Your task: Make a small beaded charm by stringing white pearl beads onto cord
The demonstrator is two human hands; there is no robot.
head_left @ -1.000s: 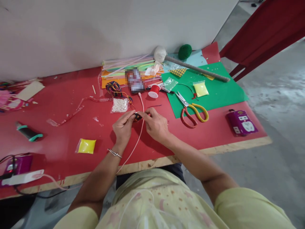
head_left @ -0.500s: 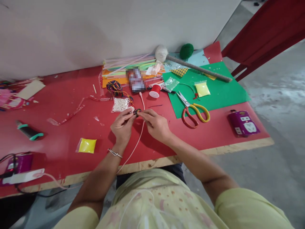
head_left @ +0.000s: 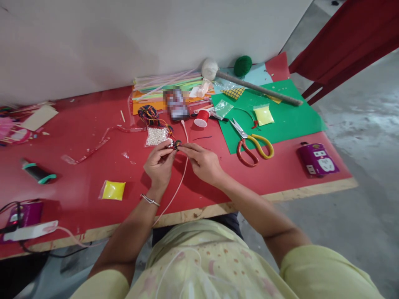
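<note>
Red matte table point(head_left: 77, 174) against a plain white wall point(head_left: 93, 37): left hand point(head_left: 159, 162) and right hand point(head_left: 204, 162) both pinched shut on one small dark knotted ornament point(head_left: 177, 144).

White wall point(head_left: 124, 37) ahead of me, plain, close behind table. Table point(head_left: 77, 166) red-topped, pale wood edge point(head_left: 311, 192) showing along near side, running left to right under my view. Grey concrete floor point(head_left: 358, 216) to my right, patchy, lighter streaks further out. Dark red chair point(head_left: 349, 37) at upper right, on floor past table corner. Light soft, even; faint shadows on wall above tabletop.
</note>
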